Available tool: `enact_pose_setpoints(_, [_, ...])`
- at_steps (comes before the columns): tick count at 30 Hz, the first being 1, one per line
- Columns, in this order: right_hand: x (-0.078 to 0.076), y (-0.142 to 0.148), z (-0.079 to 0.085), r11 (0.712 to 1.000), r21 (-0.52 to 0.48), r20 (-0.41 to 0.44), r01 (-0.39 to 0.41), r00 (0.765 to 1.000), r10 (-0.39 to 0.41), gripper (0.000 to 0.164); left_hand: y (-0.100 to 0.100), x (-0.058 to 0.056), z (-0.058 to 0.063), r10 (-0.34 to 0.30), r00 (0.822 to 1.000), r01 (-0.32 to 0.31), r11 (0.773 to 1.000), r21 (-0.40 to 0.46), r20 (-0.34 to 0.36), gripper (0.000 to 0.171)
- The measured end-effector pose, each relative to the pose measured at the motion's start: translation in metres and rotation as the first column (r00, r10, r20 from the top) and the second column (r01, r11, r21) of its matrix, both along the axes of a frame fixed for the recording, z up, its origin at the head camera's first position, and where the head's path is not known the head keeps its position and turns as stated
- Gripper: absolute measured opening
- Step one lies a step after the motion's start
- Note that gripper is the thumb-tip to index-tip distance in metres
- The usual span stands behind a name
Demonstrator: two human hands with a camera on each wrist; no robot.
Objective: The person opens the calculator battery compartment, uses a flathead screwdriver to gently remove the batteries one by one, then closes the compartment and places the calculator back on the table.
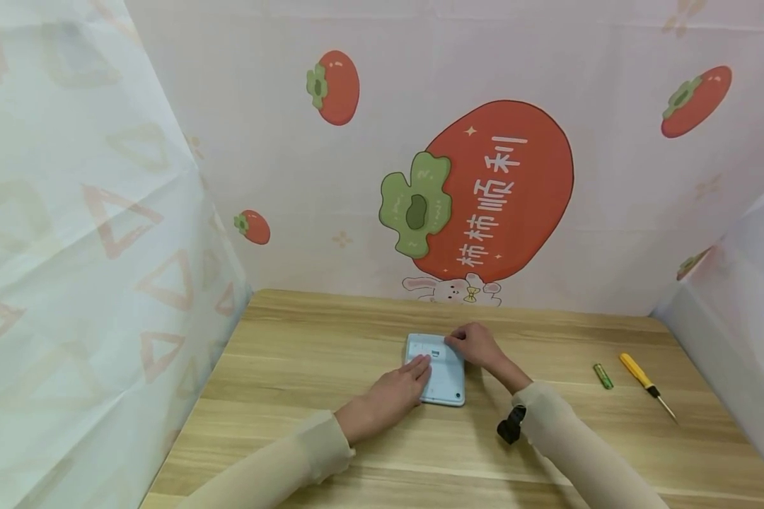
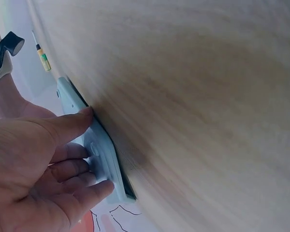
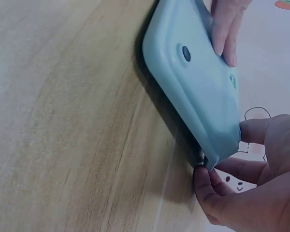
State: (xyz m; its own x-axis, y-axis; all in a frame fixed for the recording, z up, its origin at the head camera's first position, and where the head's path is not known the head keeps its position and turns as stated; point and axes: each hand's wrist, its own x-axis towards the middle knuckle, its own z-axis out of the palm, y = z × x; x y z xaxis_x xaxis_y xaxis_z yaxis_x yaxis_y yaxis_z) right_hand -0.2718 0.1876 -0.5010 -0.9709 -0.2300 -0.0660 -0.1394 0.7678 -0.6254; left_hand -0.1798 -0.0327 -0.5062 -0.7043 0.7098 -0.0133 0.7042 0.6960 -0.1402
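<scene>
A flat light blue device (image 1: 444, 378), shaped like a desk calculator, lies on the wooden table, its back turned up. There is a small opening in its back near the far end, and a round dark foot (image 3: 186, 53) near one corner. My left hand (image 1: 397, 389) rests on the device's left side; in the left wrist view its thumb touches the long edge and other fingers lie over the back. With thumb and fingers my right hand (image 1: 477, 346) pinches the far right corner, as the right wrist view shows. The face underneath is hidden.
To the right a green battery (image 1: 603, 376) lies on the table (image 1: 305, 346), next to a screwdriver (image 1: 637, 371) with a yellow handle. Printed cloth walls (image 1: 280, 141) stand behind and at both sides. A black wrist camera (image 1: 511, 425) is on my right wrist.
</scene>
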Motion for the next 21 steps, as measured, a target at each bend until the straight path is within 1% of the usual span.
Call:
enact_pose_setpoints(2, [0.000, 0.001, 0.001, 1.000, -0.007, 0.035, 0.020, 0.999, -0.020, 0.023, 0.000, 0.000, 0.000, -0.003, 1.000, 0.003, 1.000, 0.006, 0.010, 0.058])
enact_pose_setpoints(7, [0.000, 0.004, 0.004, 0.996, -0.049, 0.111, 0.073, 0.992, -0.067, 0.024, 0.001, 0.000, 0.001, -0.011, 1.000, 0.011, 1.000, 0.003, 0.007, 0.056])
enact_pose_setpoints(13, [-0.001, 0.010, 0.000, 0.985, -0.112, 0.177, 0.129, 0.978, -0.108, 0.022, 0.001, 0.001, 0.001, -0.012, 1.000, 0.012, 1.000, 0.006, 0.018, 0.050])
enact_pose_setpoints(18, [-0.001, 0.012, 0.000, 0.982, -0.127, 0.184, 0.138, 0.976, -0.114, 0.022, 0.000, 0.001, 0.003, -0.004, 0.999, 0.003, 1.000, 0.019, 0.035, 0.050])
enact_pose_setpoints(21, [0.000, 0.012, 0.002, 0.982, -0.124, 0.180, 0.142, 0.976, -0.119, 0.022, -0.001, 0.001, 0.003, 0.007, 0.998, -0.008, 1.000, 0.029, 0.062, 0.052])
